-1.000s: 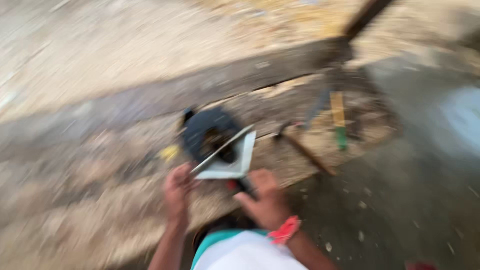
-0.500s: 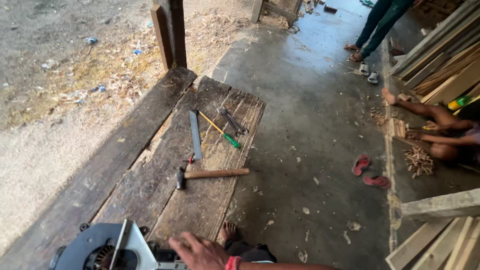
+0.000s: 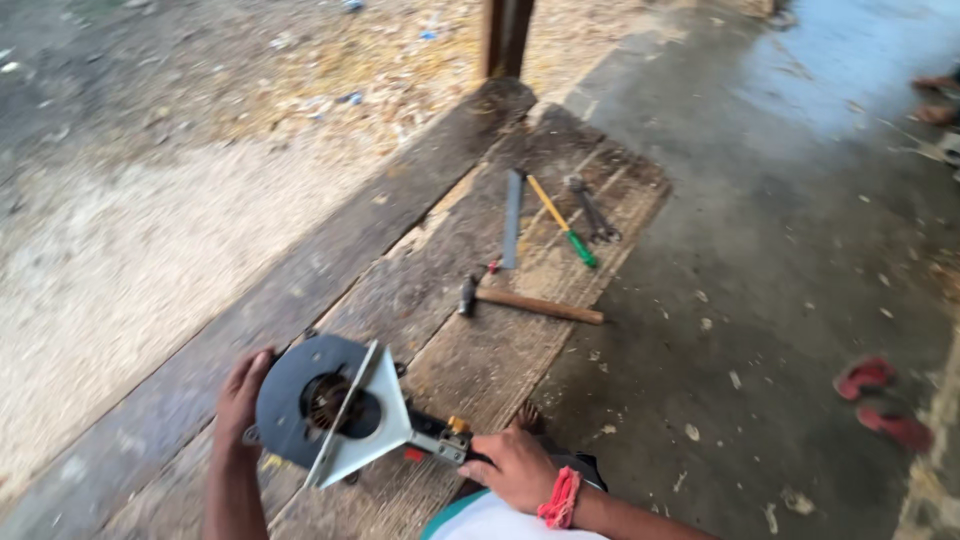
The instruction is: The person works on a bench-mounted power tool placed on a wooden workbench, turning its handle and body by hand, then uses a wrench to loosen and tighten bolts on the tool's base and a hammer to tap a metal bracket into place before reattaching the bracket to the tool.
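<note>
Circular saw (image 3: 335,410) held over the planks (image 3: 420,290) at lower left, blade guard facing up, pale triangular base plate across it. Left hand (image 3: 240,395) cupped on the guard's rim, fingers wrapped round the edge; right hand (image 3: 515,468) closed tight on the handle, red band at the wrist.

Further up the planks, well apart from the saw: hammer (image 3: 530,303) lying crosswise, grey file (image 3: 512,218), green-handled screwdriver (image 3: 563,222), pliers (image 3: 592,210) just beside it. Post (image 3: 507,35) at the far end. Sawdust ground to the left, wet concrete to the right, red sandals (image 3: 880,400) on it.

Toes just beyond the right hand, partly hidden by it. Saw handle hidden inside the fist; blade itself hard to make out. Post cut off at the top edge.

Against half a second ago: saw raised fully into view, left hand now on it, view closer to the planks.
</note>
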The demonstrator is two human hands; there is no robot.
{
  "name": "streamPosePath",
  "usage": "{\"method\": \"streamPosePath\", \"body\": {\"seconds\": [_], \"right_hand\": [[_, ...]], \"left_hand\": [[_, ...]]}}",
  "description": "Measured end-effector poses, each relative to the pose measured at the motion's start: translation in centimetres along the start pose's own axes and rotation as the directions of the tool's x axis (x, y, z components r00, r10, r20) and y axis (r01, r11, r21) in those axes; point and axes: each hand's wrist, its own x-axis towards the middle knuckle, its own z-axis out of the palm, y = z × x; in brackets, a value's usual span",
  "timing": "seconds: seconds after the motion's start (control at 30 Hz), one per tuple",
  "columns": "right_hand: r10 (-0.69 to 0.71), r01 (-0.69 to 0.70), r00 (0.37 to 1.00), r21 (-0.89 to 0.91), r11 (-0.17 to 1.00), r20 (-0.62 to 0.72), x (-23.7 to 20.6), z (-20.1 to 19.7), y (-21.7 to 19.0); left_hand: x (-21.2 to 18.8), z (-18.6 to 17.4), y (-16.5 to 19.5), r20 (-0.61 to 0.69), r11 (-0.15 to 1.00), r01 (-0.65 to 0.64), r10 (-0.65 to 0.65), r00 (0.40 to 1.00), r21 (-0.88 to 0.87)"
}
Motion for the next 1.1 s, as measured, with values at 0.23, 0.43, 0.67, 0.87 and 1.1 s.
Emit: {"method": "streamPosePath", "body": {"seconds": [0.23,0.43,0.67,0.87,1.1], "right_hand": [[-0.019,0.019,1.0,-0.02,1.0,0.007,0.7,-1.0,-0.4],[0.028,-0.027,0.992,-0.009,1.0,0.125,1.2,-3.0,-0.9],[-0.032,0.04,0.987,-0.044,0.998,0.158,4.0,-5.8,0.7],[-0.151,0.156,0.959,0.0,0.988,0.24,4.9,-9.5,3.6],[-0.101,0.056,0.943,0.148,0.987,0.318,5.8,-23.1,12.3]], "left_hand": [[-0.7,1.7,-0.5,-0.015,0.958,-0.212,0.219,0.976,0.191],[-1.4,1.8,-0.7,-0.002,0.991,-0.136,0.136,0.991,0.002],[-0.4,-0.3,-1.6,0.037,0.985,0.165,-0.167,0.985,0.045],[-3.0,1.3,-4.0,-0.124,0.99,0.139,-0.14,0.982,-0.022],[-2.1,15.7,-2.0,-0.227,0.959,0.283,-0.269,0.936,0.032]]}}
